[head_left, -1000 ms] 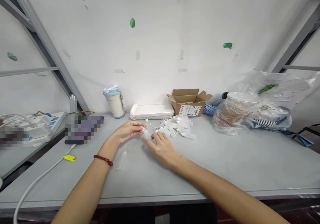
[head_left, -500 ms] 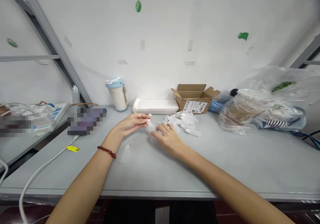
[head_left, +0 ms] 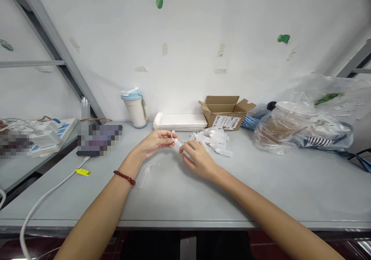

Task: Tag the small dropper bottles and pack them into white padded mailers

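Between my two hands is a small translucent white plastic tube (head_left: 177, 142) with a thin white loop at its top end. My left hand (head_left: 155, 143) pinches the loop end between thumb and fingertips. The fingers of my right hand (head_left: 198, 158) are closed on the other end, covering most of the tube's body. A similar clear tube (head_left: 144, 177) with a thin curved strand lies on the table to the left, below my left hand. Just behind my right hand is a pile of such white tubes (head_left: 216, 138) with thin loops.
Along the wall stand a cream tumbler (head_left: 135, 111), a stack of white flat packs (head_left: 181, 121) and an open cardboard box (head_left: 224, 115). Plastic-bagged goods (head_left: 285, 126) sit to the right. Leftward lie a partly blurred dark device (head_left: 108, 136) and its white cable (head_left: 49, 196).
My right hand's fingers, spread and smeared by motion before, have closed on the tube. My left hand has shifted slightly right. The view has tilted a little.
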`<state>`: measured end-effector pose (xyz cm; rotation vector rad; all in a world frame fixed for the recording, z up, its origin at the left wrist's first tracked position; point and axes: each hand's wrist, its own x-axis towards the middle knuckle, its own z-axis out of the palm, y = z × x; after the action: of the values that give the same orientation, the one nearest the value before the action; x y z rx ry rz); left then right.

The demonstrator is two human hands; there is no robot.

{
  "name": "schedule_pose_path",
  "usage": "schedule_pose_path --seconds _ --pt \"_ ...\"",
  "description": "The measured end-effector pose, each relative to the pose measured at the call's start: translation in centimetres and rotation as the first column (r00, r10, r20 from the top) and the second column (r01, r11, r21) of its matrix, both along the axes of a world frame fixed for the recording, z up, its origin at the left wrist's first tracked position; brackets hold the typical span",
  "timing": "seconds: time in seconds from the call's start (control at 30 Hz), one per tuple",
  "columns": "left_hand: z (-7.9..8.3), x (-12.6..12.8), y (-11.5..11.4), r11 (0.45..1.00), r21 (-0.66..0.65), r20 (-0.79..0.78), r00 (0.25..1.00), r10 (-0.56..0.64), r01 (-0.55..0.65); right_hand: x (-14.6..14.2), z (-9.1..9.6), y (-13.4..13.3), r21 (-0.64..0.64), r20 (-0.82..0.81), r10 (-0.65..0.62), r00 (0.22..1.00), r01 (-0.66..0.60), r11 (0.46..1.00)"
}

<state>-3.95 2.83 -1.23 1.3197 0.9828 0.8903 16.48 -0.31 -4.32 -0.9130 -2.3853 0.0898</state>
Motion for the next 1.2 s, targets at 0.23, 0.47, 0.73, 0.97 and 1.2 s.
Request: schedule_pose_path --seconds 0.23,0.47,0.73,0.97,1.2 --pt "-0.6 1.2 -0.2 0.999 0.031 0.094 0.995 0.039 -0.042 0.2 0.2 0.1 -0.261 -0.319 -0.057 0.946 -0.03 0.965" --pt "-0.7 1.3 -0.1 0.994 0.106 0.125 0.992 0.007 -0.02 -0.1 1.1 -0.3 -0.638 -0.592 -0.231 0.772 -0.274 0.72" --pt "-0.6 1.8 -0.3 0.987 0.136 0.043 0.996 0.081 -0.086 0.1 1.4 -0.2 -0.703 -0.652 -0.292 0.7 -0.414 0.579" --pt "-0.6 2.2 -0.5 0.988 0.129 -0.008 0.996 0.087 -0.085 0.1 1.3 0.2 -0.704 -0.642 -0.287 0.711 -0.399 0.587" --pt "-0.3 2.1 -0.7 0.979 0.198 0.014 0.999 0.041 -0.043 0.3 1.7 0.2 -0.743 -0.658 -0.373 0.654 -0.485 0.462"
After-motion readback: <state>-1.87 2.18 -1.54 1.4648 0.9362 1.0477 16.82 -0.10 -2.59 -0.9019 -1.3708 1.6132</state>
